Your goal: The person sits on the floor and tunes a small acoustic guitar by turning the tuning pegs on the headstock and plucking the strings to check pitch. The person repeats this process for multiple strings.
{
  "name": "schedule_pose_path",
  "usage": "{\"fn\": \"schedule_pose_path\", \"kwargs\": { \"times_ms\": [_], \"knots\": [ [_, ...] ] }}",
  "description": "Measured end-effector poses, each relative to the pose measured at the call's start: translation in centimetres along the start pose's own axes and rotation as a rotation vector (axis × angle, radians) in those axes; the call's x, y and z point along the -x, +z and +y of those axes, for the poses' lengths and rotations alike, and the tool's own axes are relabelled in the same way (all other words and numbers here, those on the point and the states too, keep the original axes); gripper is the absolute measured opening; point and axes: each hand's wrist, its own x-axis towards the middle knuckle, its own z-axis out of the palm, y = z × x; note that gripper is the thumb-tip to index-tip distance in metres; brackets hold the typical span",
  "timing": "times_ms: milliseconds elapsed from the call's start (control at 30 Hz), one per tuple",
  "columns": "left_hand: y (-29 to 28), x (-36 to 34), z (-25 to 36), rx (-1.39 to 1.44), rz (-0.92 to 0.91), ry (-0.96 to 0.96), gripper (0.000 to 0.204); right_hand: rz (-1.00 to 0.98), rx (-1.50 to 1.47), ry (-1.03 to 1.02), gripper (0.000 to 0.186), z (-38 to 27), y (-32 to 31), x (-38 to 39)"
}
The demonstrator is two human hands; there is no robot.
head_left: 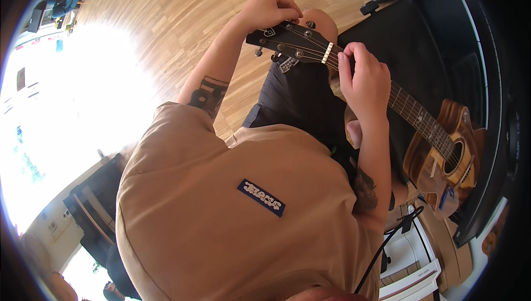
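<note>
An acoustic guitar (412, 110) slants across the view, its dark headstock (285, 38) over my lap and its brown wooden body at the right. My left hand (271, 10) is closed at the far edge of the headstock, its fingertips at a tuning peg and partly hidden. Several metal tuning pegs (311, 25) stick out along both sides. Beside the white nut (327, 52), my right hand (365, 77) pinches thumb and forefinger together at the strings; its other fingers curl over the neck. A small patterned tag (289, 65) shows below the headstock.
A large black surface with a raised rim (398, 30) lies behind the neck and body. Wooden flooring (188, 8) stretches beyond my lap. Bright glare fills the left side. A black cable (381, 251) runs near my right elbow, beside white equipment (415, 284).
</note>
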Motion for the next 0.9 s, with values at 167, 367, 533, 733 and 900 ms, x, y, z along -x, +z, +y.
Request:
{"fn": "schedule_pose_path", "kwargs": {
  "times_ms": [167, 367, 533, 733, 900],
  "knots": [
    [-0.3, -0.4, -0.7, 0.167, -0.249, 0.048, 0.020, 0.010, -0.070, -0.028, 0.010, -0.3, 0.3, -0.6],
    [-0.5, -1.2, -2.9, 0.164, -0.278, 0.016, 0.018, 0.133, -0.059, -0.218, 0.023, -0.1, 0.2, 0.4],
    [0.5, 0.6, 0.8, 0.137, -0.105, 0.068, 0.014, 0.128, -0.028, -0.218, 0.025, 0.0, 0.4, 0.4],
    [-0.1, -0.8, -1.2, 0.115, -0.278, 0.043, 0.021, 0.132, -0.008, -0.213, 0.026, 0.2, 0.7, 0.6],
    [0.1, 0.2, -0.2, 0.210, -0.182, 0.133, 0.028, 0.147, 0.017, -0.230, 0.026, 0.2, 0.8, 0.7]
  ]
}}
